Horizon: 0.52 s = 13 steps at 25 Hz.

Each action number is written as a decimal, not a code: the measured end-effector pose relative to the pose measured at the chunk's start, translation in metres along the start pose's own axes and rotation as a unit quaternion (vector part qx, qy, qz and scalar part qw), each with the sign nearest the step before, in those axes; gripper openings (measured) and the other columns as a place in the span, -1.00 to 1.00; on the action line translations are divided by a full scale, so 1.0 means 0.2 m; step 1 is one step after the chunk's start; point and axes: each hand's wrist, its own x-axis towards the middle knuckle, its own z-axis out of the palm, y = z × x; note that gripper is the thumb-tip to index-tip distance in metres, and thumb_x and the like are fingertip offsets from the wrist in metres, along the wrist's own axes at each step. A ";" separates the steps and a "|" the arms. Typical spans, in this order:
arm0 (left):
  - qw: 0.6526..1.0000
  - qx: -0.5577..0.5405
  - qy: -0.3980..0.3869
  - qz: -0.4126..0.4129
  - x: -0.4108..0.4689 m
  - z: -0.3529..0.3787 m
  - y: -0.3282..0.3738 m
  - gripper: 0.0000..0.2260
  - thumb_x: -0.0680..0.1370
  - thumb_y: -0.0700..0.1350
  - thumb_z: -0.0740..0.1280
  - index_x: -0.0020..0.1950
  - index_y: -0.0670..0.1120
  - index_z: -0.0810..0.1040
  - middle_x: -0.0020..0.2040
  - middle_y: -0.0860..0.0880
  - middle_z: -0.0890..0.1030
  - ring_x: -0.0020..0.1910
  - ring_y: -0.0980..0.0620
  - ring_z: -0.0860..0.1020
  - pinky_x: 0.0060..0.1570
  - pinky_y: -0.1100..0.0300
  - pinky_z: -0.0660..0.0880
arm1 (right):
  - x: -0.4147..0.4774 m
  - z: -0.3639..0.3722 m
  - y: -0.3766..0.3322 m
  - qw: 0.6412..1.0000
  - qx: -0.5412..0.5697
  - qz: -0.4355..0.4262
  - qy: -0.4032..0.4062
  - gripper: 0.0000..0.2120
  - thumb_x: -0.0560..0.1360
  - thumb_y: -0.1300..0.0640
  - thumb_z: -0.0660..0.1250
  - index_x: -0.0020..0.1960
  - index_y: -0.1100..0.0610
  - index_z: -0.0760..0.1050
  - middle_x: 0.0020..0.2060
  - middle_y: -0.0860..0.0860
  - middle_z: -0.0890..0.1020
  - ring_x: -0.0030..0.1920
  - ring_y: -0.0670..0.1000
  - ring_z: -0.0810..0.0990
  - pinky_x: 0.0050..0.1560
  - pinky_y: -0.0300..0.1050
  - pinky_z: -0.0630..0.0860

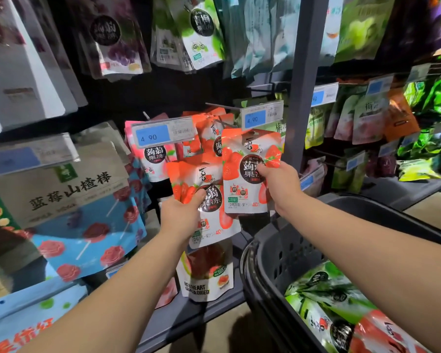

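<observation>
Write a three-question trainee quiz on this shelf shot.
1. True or false: the left grip holds nothing.
2. The price tag over the hanging strawberry jelly pouches reads: A 4.90, B 9.40, C 2.50.
3. Fill in: the shopping basket beside the right grip holds green pouches and a ___ one.
Key: 1 false, it grips a strawberry jelly pouch; 2 A; 3 red.
</observation>
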 end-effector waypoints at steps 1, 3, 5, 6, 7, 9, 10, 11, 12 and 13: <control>1.000 0.002 -0.002 0.002 0.01 -0.01 0.00 -0.86 0.58 -0.04 0.48 -0.12 -0.07 0.63 -0.27 0.01 0.64 -0.33 0.04 0.55 -0.37 0.19 0.44 | 0.01 0.00 0.00 1.000 -0.004 0.004 -0.001 -0.96 0.59 0.21 0.37 -0.03 0.11 0.58 -0.14 0.04 0.74 -0.26 0.02 0.74 -0.35 -0.13 0.58; 1.000 0.010 -0.008 0.005 0.01 -0.02 0.00 -0.86 0.57 -0.03 0.48 -0.13 -0.05 0.63 -0.31 0.01 0.61 -0.38 0.04 0.51 -0.44 0.20 0.37 | 0.01 0.01 0.00 1.000 -0.013 0.010 -0.008 -0.98 0.60 0.19 0.37 0.02 0.13 0.57 -0.13 0.06 0.74 -0.24 0.05 0.75 -0.33 -0.10 0.60; 1.000 0.000 -0.009 0.010 0.03 -0.03 0.00 -0.86 0.56 -0.03 0.50 -0.13 -0.06 0.65 -0.19 -0.07 0.70 -0.23 -0.08 0.63 -0.25 0.06 0.54 | 0.02 0.02 0.01 1.000 -0.024 0.012 -0.007 -0.95 0.60 0.19 0.37 0.06 0.14 0.57 -0.10 0.07 0.74 -0.19 0.09 0.75 -0.29 -0.07 0.62; 1.000 -0.005 -0.007 0.009 0.04 -0.03 -0.01 -0.87 0.56 -0.03 0.50 -0.12 -0.06 0.66 -0.12 -0.11 0.73 -0.15 -0.11 0.66 -0.11 -0.01 0.59 | 0.03 0.02 0.01 0.999 -0.029 0.012 -0.007 -0.93 0.60 0.18 0.37 0.07 0.14 0.57 -0.08 0.07 0.73 -0.15 0.10 0.75 -0.24 -0.04 0.64; 1.000 -0.005 -0.006 0.009 0.05 -0.03 -0.01 -0.87 0.55 -0.03 0.50 -0.11 -0.07 0.66 -0.08 -0.13 0.74 -0.11 -0.12 0.67 -0.04 -0.03 0.60 | 0.03 0.03 0.02 0.999 -0.037 0.013 -0.006 -0.91 0.60 0.18 0.37 0.09 0.14 0.57 -0.06 0.07 0.73 -0.12 0.12 0.74 -0.17 0.00 0.66; 1.000 0.001 -0.004 0.010 0.07 -0.04 -0.01 -0.86 0.56 -0.03 0.50 -0.08 -0.08 0.67 -0.09 -0.11 0.74 -0.12 -0.08 0.66 -0.03 0.01 0.57 | 0.05 0.04 0.03 0.999 -0.047 0.023 -0.011 -0.89 0.59 0.16 0.38 0.10 0.13 0.57 -0.02 0.08 0.73 -0.06 0.14 0.73 -0.02 0.11 0.67; 1.000 0.004 -0.004 0.013 0.08 -0.04 -0.01 -0.86 0.56 -0.03 0.50 -0.08 -0.09 0.67 -0.10 -0.08 0.73 -0.13 -0.07 0.65 -0.03 0.02 0.57 | 0.07 0.05 0.04 0.998 -0.051 0.028 -0.012 -0.90 0.58 0.15 0.39 0.08 0.12 0.57 -0.01 0.09 0.72 -0.04 0.17 0.72 0.05 0.18 0.66; 1.000 0.006 -0.003 0.015 0.09 -0.05 -0.02 -0.86 0.56 -0.03 0.50 -0.08 -0.09 0.67 -0.12 -0.07 0.72 -0.14 -0.06 0.65 -0.04 0.03 0.56 | 0.10 0.06 0.05 0.998 -0.058 0.031 -0.011 -0.92 0.56 0.14 0.39 0.04 0.10 0.56 -0.01 0.10 0.72 -0.01 0.19 0.72 0.10 0.24 0.64; 1.000 0.007 -0.001 0.017 0.10 -0.05 -0.02 -0.85 0.56 -0.04 0.50 -0.09 -0.11 0.67 -0.14 -0.05 0.72 -0.16 -0.04 0.64 -0.06 0.04 0.55 | 0.12 0.07 0.05 0.998 -0.063 0.028 -0.010 -0.93 0.55 0.13 0.40 0.01 0.10 0.55 -0.01 0.11 0.72 0.00 0.20 0.71 0.13 0.28 0.62; 1.000 0.005 0.001 0.016 0.11 -0.05 -0.02 -0.85 0.56 -0.05 0.50 -0.08 -0.12 0.67 -0.16 -0.04 0.71 -0.18 -0.02 0.63 -0.10 0.07 0.53 | 0.14 0.09 0.05 0.998 -0.063 0.025 -0.010 -0.92 0.54 0.12 0.40 0.01 0.10 0.55 0.00 0.12 0.71 0.02 0.21 0.70 0.15 0.29 0.61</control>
